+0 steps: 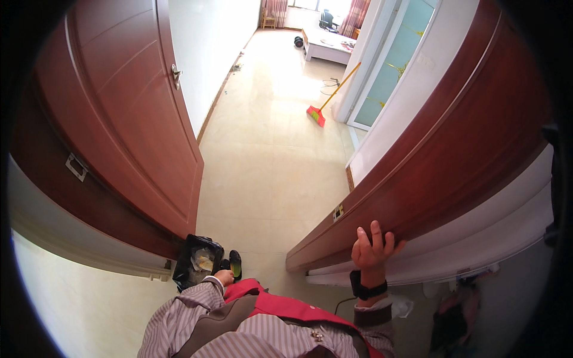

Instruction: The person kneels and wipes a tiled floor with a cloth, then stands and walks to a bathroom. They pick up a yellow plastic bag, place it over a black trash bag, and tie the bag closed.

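Note:
My right hand (375, 248) is raised with its fingers apart, against or just in front of the reddish-brown wooden door frame (421, 179). A black band with a dark device circles that wrist. Low at the left, my left hand (225, 277) has its fingers curled, and whatever lies under them is hidden. Beside it stands a bin lined with a black plastic bag (182, 268), with crumpled waste (203, 262) inside. A dark shoe with a green insole (235, 264) lies just past the left hand, and part of another dark shoe shows next to it.
A brown wooden door (130, 89) stands open on the left. Beyond the doorway, a red-headed broom (316, 115) leans by a frosted glass door (396, 67). A cable (330, 85) lies on the tiles. A bed (329, 47) and an office chair (328, 20) are farther back.

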The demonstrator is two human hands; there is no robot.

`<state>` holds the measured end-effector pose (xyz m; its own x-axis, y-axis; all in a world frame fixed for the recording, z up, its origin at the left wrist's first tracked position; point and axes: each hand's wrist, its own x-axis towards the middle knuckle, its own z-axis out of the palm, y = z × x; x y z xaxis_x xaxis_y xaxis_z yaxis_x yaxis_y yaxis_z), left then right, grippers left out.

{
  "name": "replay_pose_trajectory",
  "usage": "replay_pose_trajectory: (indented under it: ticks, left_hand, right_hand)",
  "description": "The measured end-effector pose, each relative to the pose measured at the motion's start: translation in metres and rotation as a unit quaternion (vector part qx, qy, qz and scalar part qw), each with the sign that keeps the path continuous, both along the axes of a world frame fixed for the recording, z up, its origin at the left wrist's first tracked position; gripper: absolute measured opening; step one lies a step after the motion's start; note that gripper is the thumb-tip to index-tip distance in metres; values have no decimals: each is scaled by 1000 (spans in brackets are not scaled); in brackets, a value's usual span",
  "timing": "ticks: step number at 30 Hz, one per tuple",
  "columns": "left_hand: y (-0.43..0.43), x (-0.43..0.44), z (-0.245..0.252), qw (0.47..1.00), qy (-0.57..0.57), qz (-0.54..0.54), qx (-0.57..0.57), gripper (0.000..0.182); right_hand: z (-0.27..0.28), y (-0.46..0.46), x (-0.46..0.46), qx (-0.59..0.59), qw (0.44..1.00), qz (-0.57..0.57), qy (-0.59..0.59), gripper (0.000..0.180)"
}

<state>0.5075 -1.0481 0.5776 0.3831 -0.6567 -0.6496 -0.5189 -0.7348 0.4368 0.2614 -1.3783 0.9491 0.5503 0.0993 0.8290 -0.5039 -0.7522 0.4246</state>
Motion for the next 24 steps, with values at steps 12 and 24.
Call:
replay_pose_trajectory:
  ticks: [12, 24]
  left_hand:
    - [-2, 10, 8, 1000, -17, -20, -4, 35]
    - [-15, -4, -7, 1000, -7, -9, -19, 34]
  right_hand:
    - [-3, -1, 3, 0, 1000, 5, -23, 20]
    - [0, 1, 0, 0, 1000, -8, -3, 20]
